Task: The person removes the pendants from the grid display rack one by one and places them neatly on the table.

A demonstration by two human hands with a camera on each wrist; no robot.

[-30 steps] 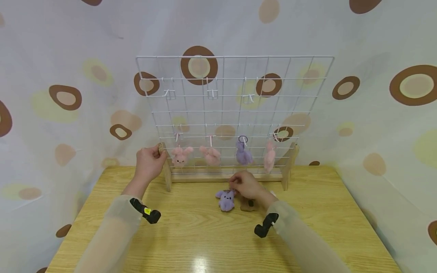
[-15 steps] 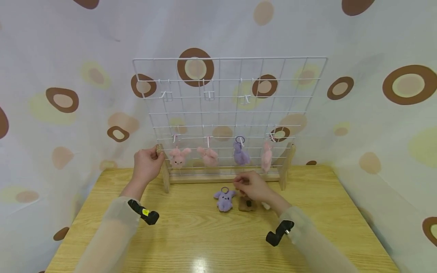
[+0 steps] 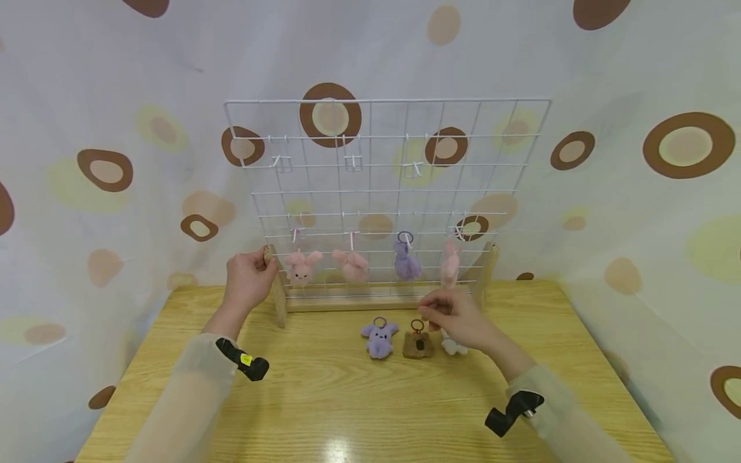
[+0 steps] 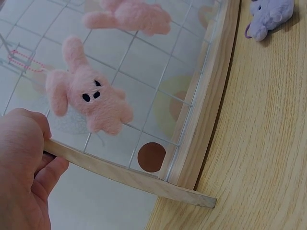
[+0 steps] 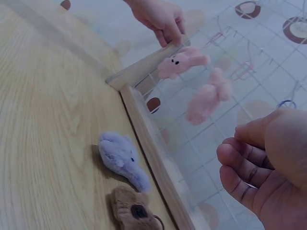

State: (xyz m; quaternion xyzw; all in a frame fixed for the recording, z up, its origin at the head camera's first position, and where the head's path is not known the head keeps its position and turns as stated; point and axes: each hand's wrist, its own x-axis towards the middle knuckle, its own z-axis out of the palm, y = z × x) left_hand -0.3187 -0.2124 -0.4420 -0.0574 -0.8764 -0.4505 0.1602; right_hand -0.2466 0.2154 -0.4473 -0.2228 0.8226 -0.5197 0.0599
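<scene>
My left hand [image 3: 250, 276] pinches the top of the wooden side post [image 4: 120, 173] of a white wire grid rack [image 3: 370, 193]. The right hand [image 3: 457, 318] hovers over the table in front of the rack, fingers loosely curled with nothing between them. Just below and left of it lies a brown plush keychain [image 3: 418, 346] with a dark ring. A white plush [image 3: 454, 347] sits under the hand, partly covered by it. Further left, a purple plush keychain [image 3: 379, 341] lies face up with its ring toward the rack.
Along the rack's lower hooks hang a pink plush bunny [image 3: 300, 270], a second pink plush [image 3: 352, 267], a purple plush [image 3: 407, 263] and another pink plush [image 3: 450, 262]. Upper hooks [image 3: 354, 161] bear nothing. The wooden table [image 3: 324, 405] meets a patterned curtain [image 3: 145, 83] behind.
My right hand has let go of the purple plush keychain's ring and moved right, past the brown plush to above the white one. The left hand keeps its grip on the post.
</scene>
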